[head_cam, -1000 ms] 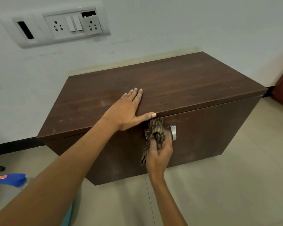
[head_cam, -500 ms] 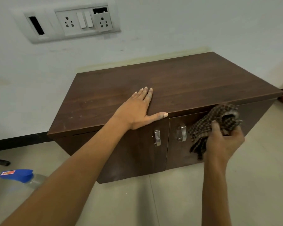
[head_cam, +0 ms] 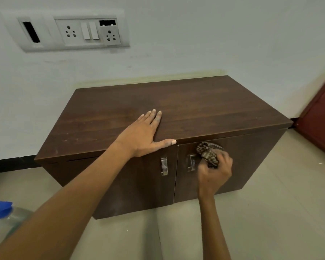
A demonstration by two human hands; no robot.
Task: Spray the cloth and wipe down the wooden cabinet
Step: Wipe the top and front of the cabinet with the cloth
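A low dark wooden cabinet [head_cam: 204, 107] with two front doors stands on the floor against the white wall. My left hand [head_cam: 146, 134] lies flat on its top near the front edge, fingers spread, thumb along the edge. My right hand [head_cam: 215, 169] is bunched around a brown checked cloth [head_cam: 208, 152] and presses it to the upper part of the right door, just right of that door's metal handle [head_cam: 191, 163]. The left door's handle [head_cam: 164, 166] is uncovered. A clear spray bottle with a blue head [head_cam: 2, 211] lies on the floor at the far left.
A white switch and socket panel [head_cam: 73, 32] is on the wall above the cabinet. A dark red door or panel [head_cam: 321, 117] stands at the right edge. Beige floor tiles [head_cam: 270, 212] spread in front of the cabinet.
My right hand has swung the cloth from the handles out to the right and back left onto the right door beside its handle. My left hand has stayed flat on the top.
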